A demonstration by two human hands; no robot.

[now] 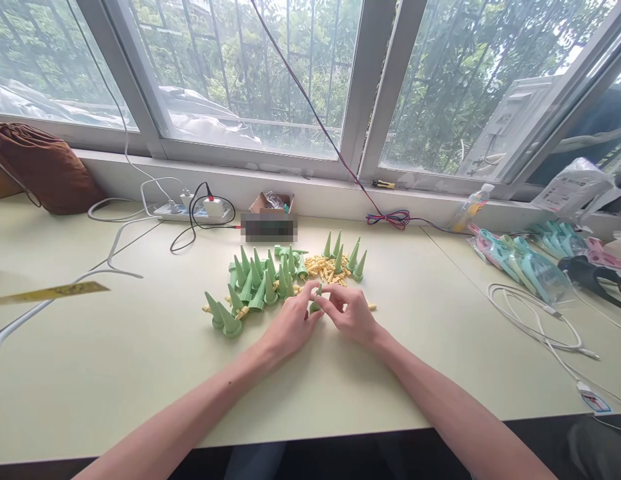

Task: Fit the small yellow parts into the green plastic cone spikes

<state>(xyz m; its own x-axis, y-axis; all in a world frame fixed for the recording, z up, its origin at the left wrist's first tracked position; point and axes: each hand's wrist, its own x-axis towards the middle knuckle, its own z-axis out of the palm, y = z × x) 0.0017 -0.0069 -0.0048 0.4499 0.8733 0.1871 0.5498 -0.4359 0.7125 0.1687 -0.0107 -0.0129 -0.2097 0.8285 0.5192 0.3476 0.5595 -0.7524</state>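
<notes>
My left hand (291, 323) and my right hand (351, 311) meet at the middle of the pale table (115, 360). Together they pinch one small green cone (316, 301) between their fingertips. Just beyond my hands lies a heap of several green cones (257, 283); some stand upright, others lie on their sides. A pile of small yellow pieces (326, 267) sits behind my right hand. A few more green cones (347, 255) stand to the right of that pile.
A power strip (193, 211) with cables lies at the back by the window. A brown bag (45, 167) sits far left. A small cardboard box (271, 203) stands behind the cones. Bags of teal and pink clips (523, 263) and a white cable (535, 320) lie right.
</notes>
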